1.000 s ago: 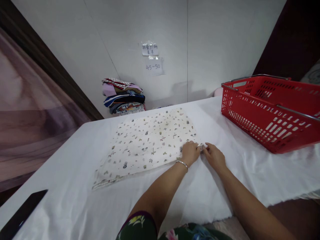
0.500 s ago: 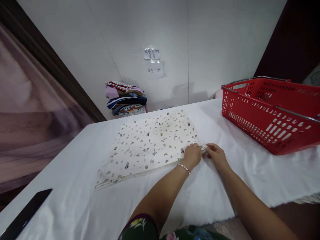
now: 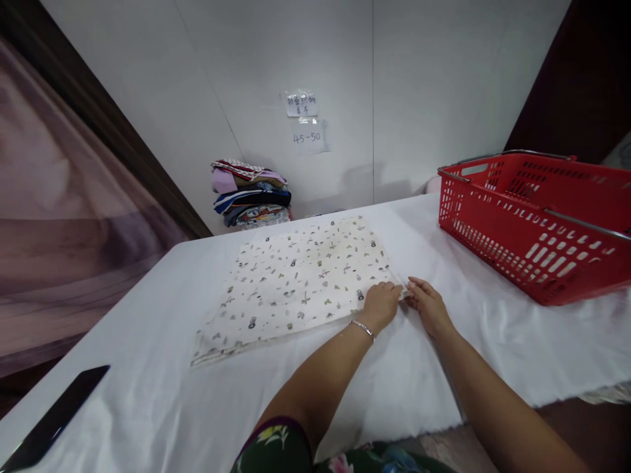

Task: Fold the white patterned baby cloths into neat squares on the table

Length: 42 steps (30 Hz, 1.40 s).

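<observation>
A cream cloth (image 3: 296,279) printed with small dark motifs lies flat on the white-covered table (image 3: 158,394). Both hands meet at its near right corner. My left hand (image 3: 379,304), a thin bracelet at the wrist, rests on that corner with fingers curled around the edge. My right hand (image 3: 428,303) is just right of it, fingers pinched on the same corner's tip. The rest of the cloth lies smooth and square.
A red plastic basket (image 3: 532,223) with metal handles stands at the right of the table. A stack of folded clothes (image 3: 250,194) sits at the back by the wall, under two paper notes (image 3: 304,121). A dark flat object (image 3: 54,417) lies at the near left edge.
Both hands stay on the cloth's near right corner, shifting only slightly. The view has tilted a little; the cloth lies as before.
</observation>
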Available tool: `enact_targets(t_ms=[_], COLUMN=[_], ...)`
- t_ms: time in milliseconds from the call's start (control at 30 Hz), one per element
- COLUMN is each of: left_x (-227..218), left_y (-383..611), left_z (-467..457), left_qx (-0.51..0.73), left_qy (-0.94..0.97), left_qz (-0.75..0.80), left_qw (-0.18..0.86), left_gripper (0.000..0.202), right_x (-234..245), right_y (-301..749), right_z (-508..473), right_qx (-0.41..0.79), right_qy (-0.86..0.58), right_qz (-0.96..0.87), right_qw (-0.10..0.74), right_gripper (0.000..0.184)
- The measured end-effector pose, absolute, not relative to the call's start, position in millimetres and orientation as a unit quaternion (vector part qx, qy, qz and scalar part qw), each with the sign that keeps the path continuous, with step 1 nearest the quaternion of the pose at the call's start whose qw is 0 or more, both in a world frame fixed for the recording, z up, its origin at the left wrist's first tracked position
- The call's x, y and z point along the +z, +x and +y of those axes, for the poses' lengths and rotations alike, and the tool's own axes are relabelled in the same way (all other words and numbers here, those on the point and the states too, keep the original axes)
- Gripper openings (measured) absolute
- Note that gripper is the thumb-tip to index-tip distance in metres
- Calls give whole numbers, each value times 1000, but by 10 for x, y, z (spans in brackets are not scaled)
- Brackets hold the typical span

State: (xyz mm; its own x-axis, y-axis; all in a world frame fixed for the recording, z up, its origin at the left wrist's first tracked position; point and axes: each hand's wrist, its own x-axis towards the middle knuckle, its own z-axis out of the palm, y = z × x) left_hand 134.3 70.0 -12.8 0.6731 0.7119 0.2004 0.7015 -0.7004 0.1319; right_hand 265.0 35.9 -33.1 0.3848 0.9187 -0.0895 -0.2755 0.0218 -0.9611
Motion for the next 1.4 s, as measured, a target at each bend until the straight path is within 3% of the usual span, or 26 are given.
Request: enact_targets(t_ms=[133,433,667,967,1233,1400], left_x=[-118,-165,-201,-194,-181,-204], left_y=[1338,910,646,650,686,753], left_z=[695,679,602,569,510,523], left_qx=[121,133,174,162,137,131], left_qy=[921,891,870,890,906,911], left_qz=[368,424,438,413,400,391], left_qw=[29,97,148,105,30,5], left_gripper=[23,38,29,32,19,24], right_x=[-351,-373,-426,-463,-416,-456], right_y=[2652,2663,2682,2696,2686,2715], right_z=[374,387,368,368,367,370], right_qx=[441,406,372,397,406,387], right_qy=[-548,-574,-592,-564,-562,-568], right_qz=[-312,-314,-357,-358,-339,-352], right_qw=[638,638,620,630,636,636], right_gripper=[53,51,54,51,44,42])
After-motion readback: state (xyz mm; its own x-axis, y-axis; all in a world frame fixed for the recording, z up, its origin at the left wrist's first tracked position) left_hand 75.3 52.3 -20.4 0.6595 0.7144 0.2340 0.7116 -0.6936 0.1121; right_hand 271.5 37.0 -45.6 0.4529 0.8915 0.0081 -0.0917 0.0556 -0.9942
